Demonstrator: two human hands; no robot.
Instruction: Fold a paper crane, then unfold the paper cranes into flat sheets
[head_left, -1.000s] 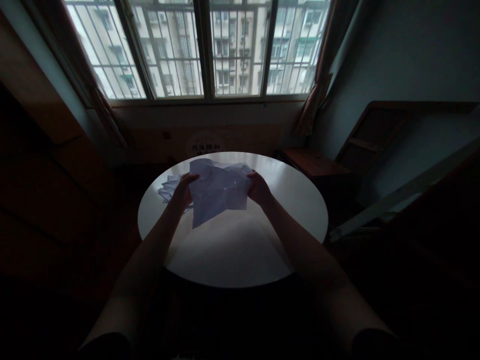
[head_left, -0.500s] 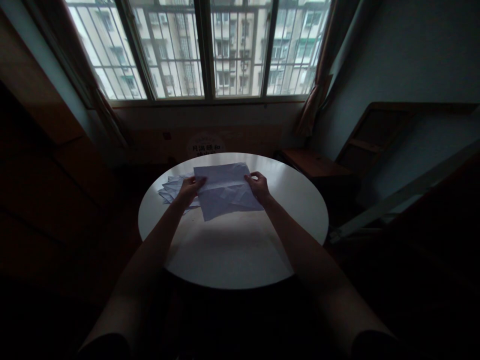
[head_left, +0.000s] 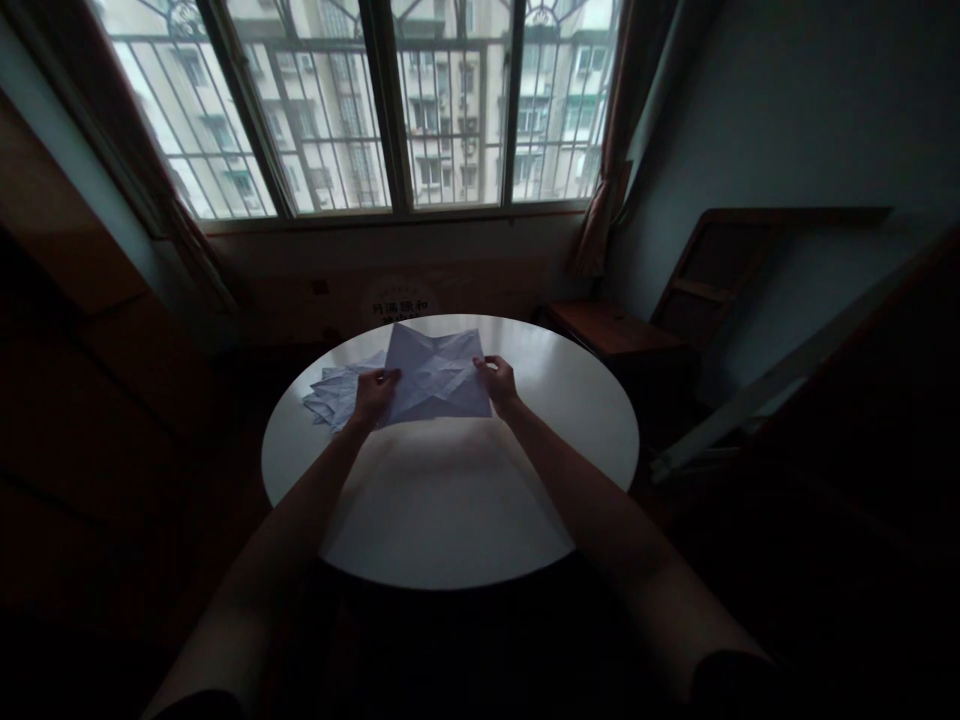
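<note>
A creased sheet of white paper is held up over the round white table, with fold lines crossing its middle. My left hand grips its left edge, thumb on the near face. At the right edge, my right hand pinches it between thumb and fingers. Behind and beside my left hand lies a loose pile of creased papers on the table's left side, partly hidden by that hand and the held sheet.
Beyond the table, a barred window lets in light between curtains. A low brown wooden piece of furniture stands at the right behind the table. A wooden cabinet rises at the left, and a pale slanted bar is at the right.
The sheet has been tilted and turned between my hands, so its crossing creases now face me more fully. Both hands keep their hold. The whole view has shifted slightly.
</note>
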